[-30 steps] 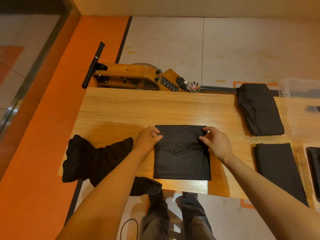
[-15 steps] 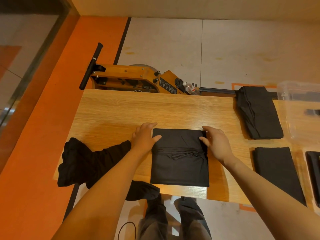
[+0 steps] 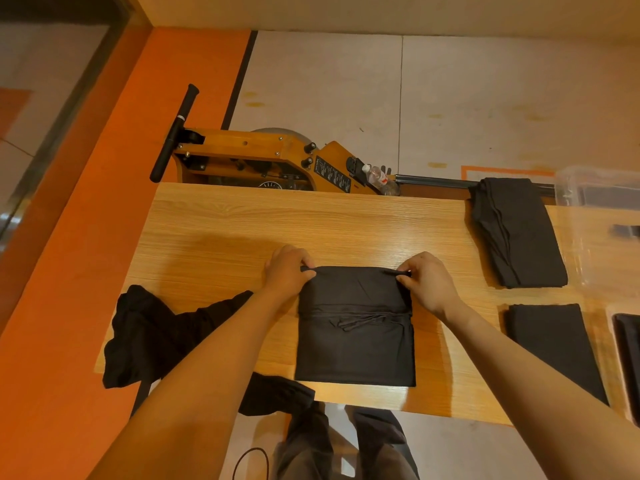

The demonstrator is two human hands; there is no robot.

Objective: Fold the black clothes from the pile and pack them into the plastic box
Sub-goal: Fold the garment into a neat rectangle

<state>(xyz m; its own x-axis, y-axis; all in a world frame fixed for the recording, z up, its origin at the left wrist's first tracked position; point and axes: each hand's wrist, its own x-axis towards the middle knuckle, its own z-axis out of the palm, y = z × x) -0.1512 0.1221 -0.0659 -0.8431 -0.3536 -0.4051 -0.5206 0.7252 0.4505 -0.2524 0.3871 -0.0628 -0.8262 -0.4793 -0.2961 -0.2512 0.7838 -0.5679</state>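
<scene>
A folded black garment [image 3: 355, 344] with a drawstring across its middle lies flat near the front of the wooden table [image 3: 242, 230]. My left hand [image 3: 287, 271] pinches its far left corner. My right hand [image 3: 427, 280] pinches its far right corner. An unfolded pile of black clothes [image 3: 152, 337] spills over the table's left front edge. The clear plastic box [image 3: 602, 216] stands at the far right. Folded black clothes lie beside it: one stack [image 3: 516, 230] at the back, another [image 3: 554, 344] in front.
A wooden rowing machine [image 3: 263, 161] with a black handle stands behind the table, a water bottle [image 3: 379, 178] on it. A dark flat thing [image 3: 628, 355] sits at the right edge. Orange floor lies to the left. My legs are below the front edge.
Both hands moved from the garment's sides up to its far corners and now pinch them. The view shifted slightly.
</scene>
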